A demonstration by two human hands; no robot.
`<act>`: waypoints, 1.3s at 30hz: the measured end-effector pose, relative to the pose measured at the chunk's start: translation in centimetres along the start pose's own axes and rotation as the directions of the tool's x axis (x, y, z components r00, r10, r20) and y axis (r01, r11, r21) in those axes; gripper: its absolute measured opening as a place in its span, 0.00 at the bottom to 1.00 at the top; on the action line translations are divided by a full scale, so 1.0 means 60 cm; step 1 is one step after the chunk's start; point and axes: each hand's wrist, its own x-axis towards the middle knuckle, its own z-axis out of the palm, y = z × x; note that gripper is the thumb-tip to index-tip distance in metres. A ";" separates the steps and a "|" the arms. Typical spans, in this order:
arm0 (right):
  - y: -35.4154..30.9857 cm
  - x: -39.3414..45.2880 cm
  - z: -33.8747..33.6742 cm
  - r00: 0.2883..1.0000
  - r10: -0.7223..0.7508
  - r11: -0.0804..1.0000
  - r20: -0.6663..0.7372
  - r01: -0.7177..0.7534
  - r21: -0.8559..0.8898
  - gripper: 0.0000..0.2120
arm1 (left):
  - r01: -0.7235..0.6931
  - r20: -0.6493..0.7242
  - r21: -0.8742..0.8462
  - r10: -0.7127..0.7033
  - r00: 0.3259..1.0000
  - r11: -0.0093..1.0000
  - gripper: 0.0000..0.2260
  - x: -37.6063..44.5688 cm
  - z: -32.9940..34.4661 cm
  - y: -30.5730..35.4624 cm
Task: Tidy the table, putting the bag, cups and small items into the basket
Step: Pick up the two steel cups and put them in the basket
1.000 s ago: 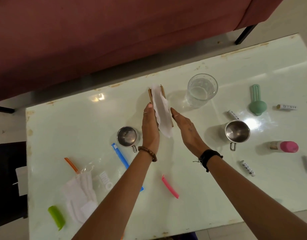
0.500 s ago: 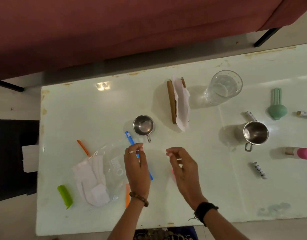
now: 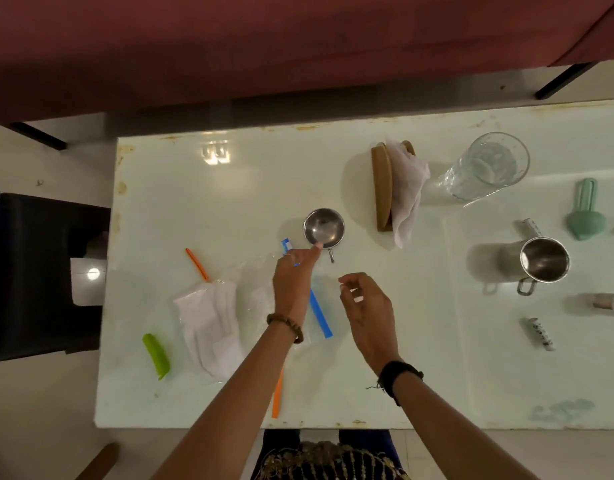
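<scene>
A small steel cup (image 3: 323, 227) stands mid-table with its handle toward me. My left hand (image 3: 291, 282) reaches to it, one straight finger touching its near rim. My right hand (image 3: 366, 306) hovers just right of that, fingers loosely curled and holding nothing. A clear plastic bag (image 3: 212, 323) with white cloth inside lies to the left of my left arm. A blue stick (image 3: 319, 315) lies between my hands. A larger steel cup (image 3: 544, 259) stands at the right and a glass tumbler (image 3: 485, 166) at the back right.
A wooden napkin holder (image 3: 381, 188) with tissue stands behind the small cup. Orange sticks (image 3: 196, 263) (image 3: 277, 396), a green clip (image 3: 156, 355), a mint tool (image 3: 586, 216), a pink-capped bottle (image 3: 607, 303) and white tubes (image 3: 541, 334) lie about. A black box (image 3: 38, 271) sits off the left edge.
Both hands let go of the tissue in the napkin holder and drew back toward me. My left hand has since reached forward to the small steel cup.
</scene>
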 end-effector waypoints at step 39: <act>0.076 0.035 -0.252 0.530 0.686 0.660 -0.499 -0.164 0.733 0.10 | 0.362 0.406 -0.049 -0.312 0.859 0.931 0.06 -0.115 0.226 0.003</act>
